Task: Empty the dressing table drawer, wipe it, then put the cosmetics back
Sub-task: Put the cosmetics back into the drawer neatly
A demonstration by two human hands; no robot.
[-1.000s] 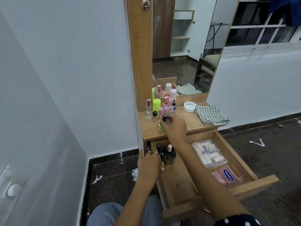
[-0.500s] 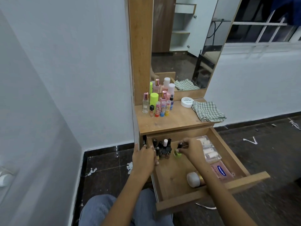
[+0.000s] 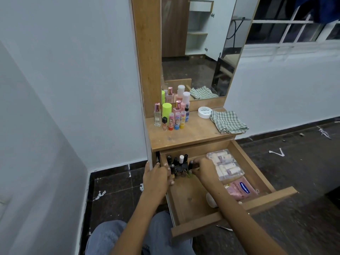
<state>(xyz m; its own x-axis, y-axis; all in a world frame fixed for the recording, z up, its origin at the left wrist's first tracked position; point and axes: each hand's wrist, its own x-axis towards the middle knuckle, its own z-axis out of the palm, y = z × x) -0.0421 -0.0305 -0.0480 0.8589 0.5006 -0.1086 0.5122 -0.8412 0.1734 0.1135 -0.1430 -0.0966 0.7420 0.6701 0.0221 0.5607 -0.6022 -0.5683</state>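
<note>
The wooden drawer of the dressing table stands pulled out. Several dark nail polish bottles cluster in its back left corner. My right hand pinches a black-capped green bottle at the right edge of that cluster. My left hand grips the drawer's left wall. A clear box of small tubes and a pink packet lie along the drawer's right side. A white round jar is half hidden behind my right forearm.
On the tabletop stand perfume bottles, a lime-green tube and small coloured sticks at back left, a white round tin and a folded checked cloth at right. A mirror rises behind. Dark tiled floor with white scraps surrounds the table.
My right hand carried the green bottle from the tabletop down into the drawer and has brought it against the nail polish cluster. The left hand stayed on the drawer's left wall.
</note>
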